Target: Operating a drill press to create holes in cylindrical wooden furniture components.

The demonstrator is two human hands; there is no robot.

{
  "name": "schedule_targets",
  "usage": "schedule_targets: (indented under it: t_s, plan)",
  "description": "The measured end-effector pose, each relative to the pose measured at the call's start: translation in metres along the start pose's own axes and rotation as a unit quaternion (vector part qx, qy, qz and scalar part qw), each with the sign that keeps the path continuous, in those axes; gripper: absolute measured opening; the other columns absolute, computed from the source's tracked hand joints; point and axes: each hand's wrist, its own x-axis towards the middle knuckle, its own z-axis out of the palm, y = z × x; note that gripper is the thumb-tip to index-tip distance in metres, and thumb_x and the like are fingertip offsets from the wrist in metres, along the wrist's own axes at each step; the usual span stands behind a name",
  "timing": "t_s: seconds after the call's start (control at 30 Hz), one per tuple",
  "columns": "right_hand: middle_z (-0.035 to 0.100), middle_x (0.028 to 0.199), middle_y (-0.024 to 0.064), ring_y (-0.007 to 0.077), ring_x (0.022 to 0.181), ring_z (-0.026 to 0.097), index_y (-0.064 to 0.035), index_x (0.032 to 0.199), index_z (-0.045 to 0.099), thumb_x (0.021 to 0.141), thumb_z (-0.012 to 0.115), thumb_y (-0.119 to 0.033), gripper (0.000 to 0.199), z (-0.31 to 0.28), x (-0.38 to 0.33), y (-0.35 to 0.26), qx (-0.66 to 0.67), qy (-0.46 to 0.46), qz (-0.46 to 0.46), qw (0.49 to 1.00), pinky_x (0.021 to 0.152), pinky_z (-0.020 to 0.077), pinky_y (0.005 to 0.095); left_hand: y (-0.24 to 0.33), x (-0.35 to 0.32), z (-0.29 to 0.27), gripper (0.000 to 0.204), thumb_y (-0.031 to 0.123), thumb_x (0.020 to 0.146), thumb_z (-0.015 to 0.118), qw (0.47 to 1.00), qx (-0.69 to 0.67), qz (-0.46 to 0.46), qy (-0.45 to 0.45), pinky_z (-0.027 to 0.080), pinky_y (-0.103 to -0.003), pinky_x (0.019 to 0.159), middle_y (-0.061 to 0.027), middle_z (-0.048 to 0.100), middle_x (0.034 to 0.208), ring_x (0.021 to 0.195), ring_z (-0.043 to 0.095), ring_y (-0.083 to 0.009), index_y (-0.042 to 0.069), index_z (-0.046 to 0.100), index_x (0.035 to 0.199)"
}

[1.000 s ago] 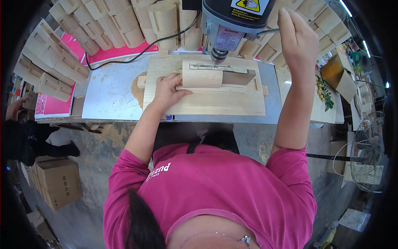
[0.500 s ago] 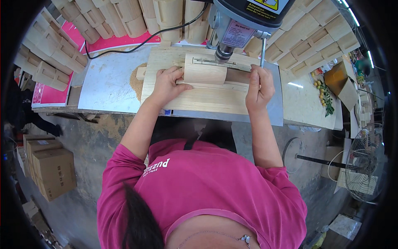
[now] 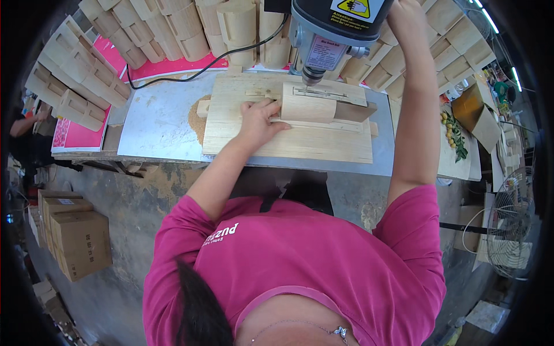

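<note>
A pale wooden block (image 3: 309,108) with a rounded front and a slotted top lies on a wooden board (image 3: 254,147) under the drill press (image 3: 326,49). My left hand (image 3: 261,122) grips the block's left end, fingers behind and thumb at the front lower edge. The drill chuck (image 3: 312,75) points down at the block's top, by the slot; I cannot tell whether the bit touches. A brownish flat piece (image 3: 355,112) sticks out past the block's right end. High at the upper edge, my right hand (image 3: 405,16) is beside the drill head, its fingers hidden.
Stacked wooden blocks (image 3: 236,29) line the table's back, with more at both sides. A black cable (image 3: 202,71) crosses behind the board. Sawdust (image 3: 197,122) lies left of it. Fruit with leaves (image 3: 453,135) is at the right. Cartons (image 3: 81,239) and a fan (image 3: 511,225) stand lower down.
My right hand has let go of the drill press lever and risen to the top of the drill head. My left hand and the wooden block have shifted right under the chuck.
</note>
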Motion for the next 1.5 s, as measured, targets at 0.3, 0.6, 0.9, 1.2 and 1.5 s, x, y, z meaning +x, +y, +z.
schedule_targets:
  t_s: [0.3, 0.6, 0.9, 1.2, 1.5]
  plan:
    - [0.044, 0.055, -0.0012, 0.0062, 0.052, 0.039, 0.0003, 0.076, 0.061, 0.086, 0.051, -0.027, 0.030, -0.029, -0.057, -0.030, 0.020, 0.015, 0.031, 0.999, 0.050, 0.0304, 0.0221, 0.003, 0.001, 0.000, 0.045, 0.029, 0.060, 0.076, 1.000, -0.015, -0.013, -0.017, 0.026, -0.033, 0.078, 0.0013, 0.053, 0.075, 0.076, 0.051, -0.0160, 0.016, 0.062, 0.101]
    - [0.045, 0.057, 0.0049, 0.0114, 0.050, 0.039, 0.0013, 0.073, 0.055, 0.082, 0.055, -0.005, 0.011, 0.008, -0.172, -0.011, 0.114, 0.068, -0.011, 0.991, 0.046, 0.0312, 0.0246, 0.000, -0.001, 0.002, 0.052, 0.029, 0.058, 0.076, 1.000, -0.014, -0.001, -0.012, 0.026, -0.033, 0.076, 0.0009, 0.054, 0.076, 0.074, 0.051, -0.0158, 0.015, 0.061, 0.106]
    - [0.049, 0.059, 0.0076, 0.0171, 0.051, 0.045, -0.0003, 0.076, 0.059, 0.079, 0.056, -0.002, 0.004, 0.040, -0.187, 0.016, 0.156, 0.122, -0.081, 0.977, 0.049, 0.0362, 0.0266, 0.001, 0.000, 0.003, 0.053, 0.029, 0.058, 0.077, 1.000, -0.014, 0.000, -0.004, 0.026, -0.032, 0.077, 0.0008, 0.054, 0.077, 0.071, 0.050, -0.0157, 0.016, 0.061, 0.106]
    - [0.057, 0.068, 0.0092, 0.0130, 0.065, 0.052, 0.0003, 0.087, 0.061, 0.086, 0.051, -0.024, 0.026, -0.004, -0.016, -0.001, 0.040, 0.045, 0.012, 0.998, 0.061, 0.0407, 0.0267, 0.003, 0.002, 0.003, 0.052, 0.029, 0.058, 0.077, 1.000, -0.011, -0.016, -0.016, 0.027, -0.033, 0.079, 0.0008, 0.054, 0.076, 0.072, 0.050, -0.0160, 0.018, 0.062, 0.106]
    - [0.061, 0.097, 0.0049, 0.0164, 0.091, 0.054, -0.0044, 0.116, 0.051, 0.083, 0.058, -0.026, 0.040, -0.001, -0.082, 0.048, 0.294, -0.085, 0.122, 0.944, 0.082, 0.0398, 0.0294, 0.005, 0.003, 0.009, 0.054, 0.032, 0.053, 0.080, 0.989, -0.108, -0.104, -0.007, 0.027, -0.037, 0.085, 0.0007, 0.055, 0.079, 0.082, 0.053, -0.0159, 0.014, 0.064, 0.101]
